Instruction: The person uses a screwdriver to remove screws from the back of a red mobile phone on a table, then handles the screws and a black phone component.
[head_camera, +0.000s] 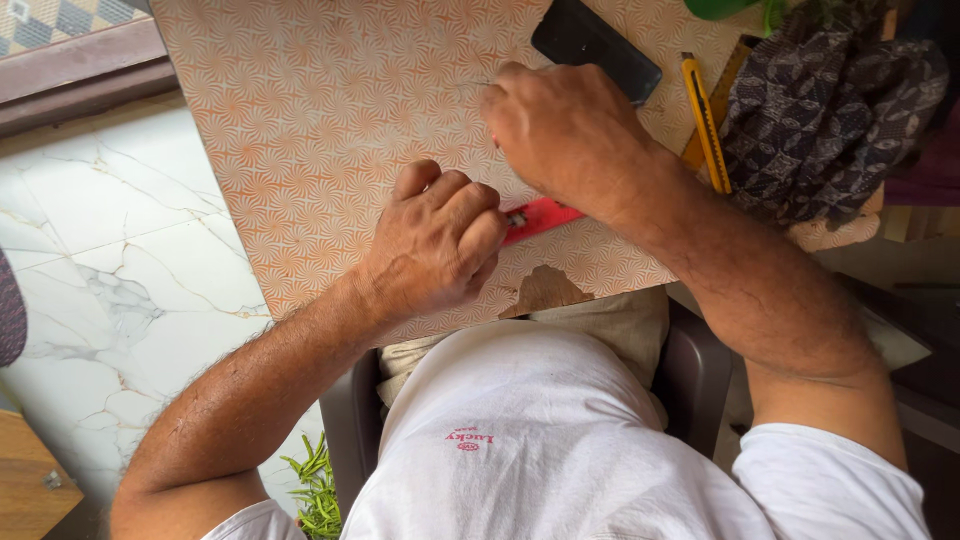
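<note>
My left hand (435, 240) is a closed fist resting on the orange-patterned table top (320, 120), its fingers over the near end of a flat red strip-shaped thing (540, 217). My right hand (565, 130) is curled shut just beyond it, covering the far end of the red thing. Whether each hand grips it or only presses on it is hidden by the fingers. A thin wire or needle-like tip (478, 84) seems to stick out left of the right hand's knuckles.
A black phone (590, 40) lies at the table's far side. A yellow utility knife (706, 120) and dark patterned cloth (830, 110) lie to the right. The table's near edge has a chipped patch (545, 290). White marble floor (110, 260) is on the left.
</note>
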